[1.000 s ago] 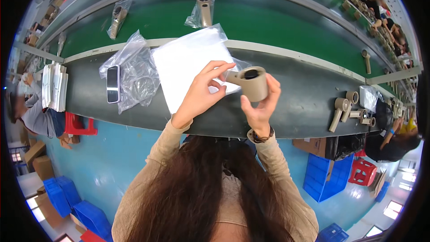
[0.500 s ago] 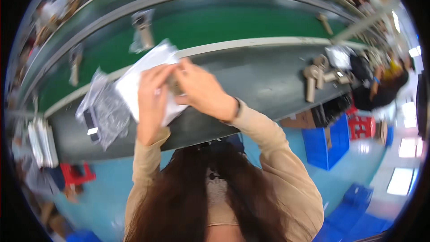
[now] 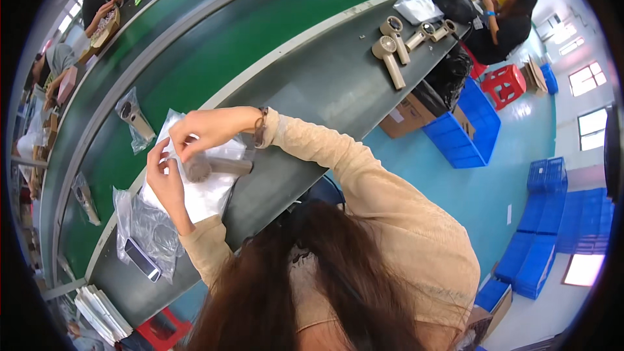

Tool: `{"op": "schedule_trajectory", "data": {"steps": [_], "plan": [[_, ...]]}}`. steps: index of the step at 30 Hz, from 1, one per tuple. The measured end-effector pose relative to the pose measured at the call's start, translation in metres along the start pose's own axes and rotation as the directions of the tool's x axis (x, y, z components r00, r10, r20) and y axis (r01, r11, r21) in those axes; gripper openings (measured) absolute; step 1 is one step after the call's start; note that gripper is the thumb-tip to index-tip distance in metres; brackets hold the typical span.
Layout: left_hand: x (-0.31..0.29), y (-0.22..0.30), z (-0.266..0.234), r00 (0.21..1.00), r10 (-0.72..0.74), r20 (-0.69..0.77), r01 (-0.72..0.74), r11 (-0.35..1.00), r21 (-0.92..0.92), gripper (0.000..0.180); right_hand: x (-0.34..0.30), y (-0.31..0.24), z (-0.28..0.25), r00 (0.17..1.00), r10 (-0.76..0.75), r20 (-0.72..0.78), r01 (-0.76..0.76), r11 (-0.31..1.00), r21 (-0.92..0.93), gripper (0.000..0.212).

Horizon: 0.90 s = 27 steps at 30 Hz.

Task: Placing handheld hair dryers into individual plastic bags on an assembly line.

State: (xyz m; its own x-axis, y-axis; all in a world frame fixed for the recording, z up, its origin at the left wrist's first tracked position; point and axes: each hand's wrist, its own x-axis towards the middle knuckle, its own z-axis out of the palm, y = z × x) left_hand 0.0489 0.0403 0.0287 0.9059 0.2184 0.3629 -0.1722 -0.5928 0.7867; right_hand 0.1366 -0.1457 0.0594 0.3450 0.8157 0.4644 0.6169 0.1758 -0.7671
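A beige handheld fan (image 3: 197,170) lies on a pile of white plastic bags (image 3: 211,198), close under both hands. It looks hazy, as if behind thin plastic; its handle (image 3: 233,166) points to the right. My right hand (image 3: 211,129) reaches over from above, thumb and fingers pinched on a plastic bag's edge near the fan's head. Beside it on the left, my left hand (image 3: 166,179) has bent fingers closed at the same edge. Exactly what the fingertips grip is hard to see. Crumpled clear bags (image 3: 148,224) lie left of my left hand, a phone (image 3: 142,260) on them.
Several handheld fans (image 3: 389,55) rest on the grey bench to the right. Bagged fans (image 3: 134,119) sit on the green conveyor belt (image 3: 260,32) beyond the rail. A blue crate (image 3: 465,133) and red stool (image 3: 504,86) stand on the floor. Co-workers (image 3: 504,16) sit at the far right.
The view has turned, so the bench now slants up to the right. My hands have shifted from over the fan to the bag's edge, and the fan's head and handle now show.
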Motion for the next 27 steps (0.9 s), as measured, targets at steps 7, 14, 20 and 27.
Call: {"op": "schedule_trajectory", "data": {"steps": [7, 14, 20, 27], "plan": [[0.011, 0.005, -0.003, 0.994, -0.08, 0.072, 0.101, 0.923, -0.371, 0.037, 0.004, 0.004, 0.007, 0.883, 0.154, -0.443, -0.16, 0.987, 0.024, 0.017], [-0.044, 0.031, 0.014, 0.969, -0.089, 0.23, 0.053, 0.986, 0.158, 0.014, 0.045, 0.059, -0.07, 0.638, -0.024, -0.77, -0.355, 0.877, -0.322, 0.019], [-0.067, 0.029, 0.04, 0.918, 0.079, 0.388, -0.22, 0.917, 0.333, 0.023, 0.074, 0.155, -0.13, 0.559, -0.142, -0.817, -0.435, 0.788, -0.435, 0.014], [-0.068, 0.026, 0.037, 0.919, -0.01, 0.393, -0.126, 0.939, 0.319, 0.008, 0.109, 0.256, -0.149, 0.42, -0.096, -0.902, -0.5, 0.806, -0.318, 0.011]]}}
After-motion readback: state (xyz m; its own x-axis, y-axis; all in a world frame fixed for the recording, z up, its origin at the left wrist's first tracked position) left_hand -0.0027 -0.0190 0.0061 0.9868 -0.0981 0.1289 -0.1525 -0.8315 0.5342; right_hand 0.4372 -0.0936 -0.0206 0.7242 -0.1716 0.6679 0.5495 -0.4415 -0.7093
